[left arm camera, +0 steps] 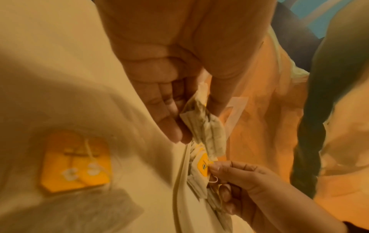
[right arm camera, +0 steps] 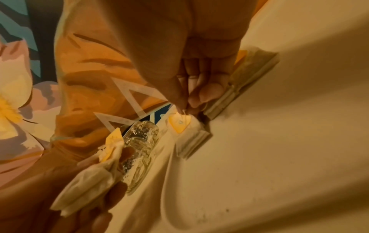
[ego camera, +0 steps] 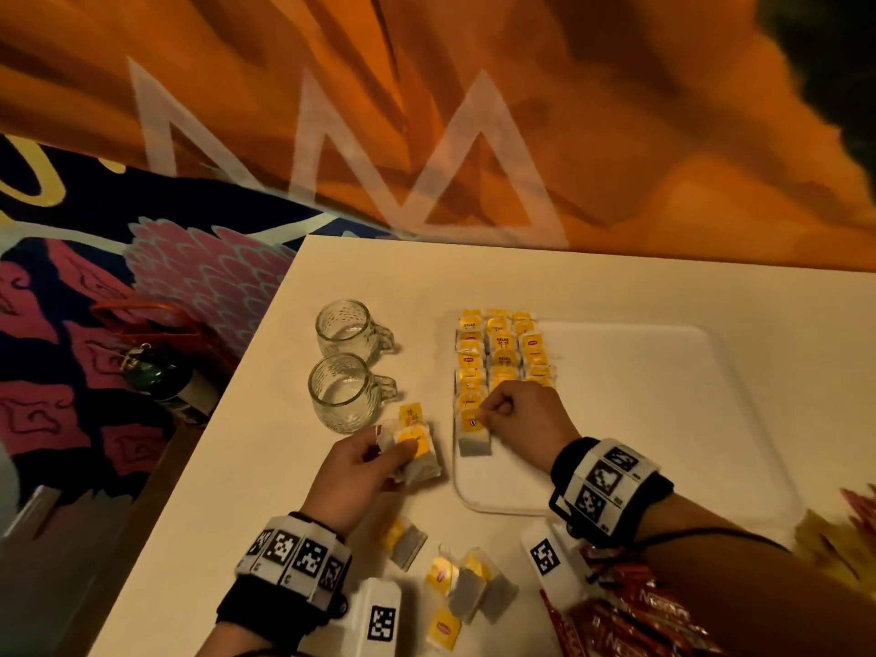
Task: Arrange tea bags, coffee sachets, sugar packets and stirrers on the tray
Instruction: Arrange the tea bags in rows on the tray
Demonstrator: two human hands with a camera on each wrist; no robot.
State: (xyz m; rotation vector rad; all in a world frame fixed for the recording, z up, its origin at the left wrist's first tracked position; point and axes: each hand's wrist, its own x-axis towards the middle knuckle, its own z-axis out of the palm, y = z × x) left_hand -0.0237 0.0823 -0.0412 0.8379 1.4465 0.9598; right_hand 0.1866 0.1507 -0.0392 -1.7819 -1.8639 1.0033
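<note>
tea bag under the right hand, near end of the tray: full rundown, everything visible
The tea bag is a pale, papery pouch, greyish at its near end, with a yellow tag lying on top. It lies flat at the near end of the left-hand column on the white tray. The right hand pinches at the tag's edge; a thin string loops beside it. The next bag in the column overlaps or abuts its far end.

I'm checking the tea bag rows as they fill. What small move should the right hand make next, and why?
Probably let go of the yellow tag: the right hand pinches it while its tea bag already lies on the tray, ending the column; the left hand holds more.
</note>
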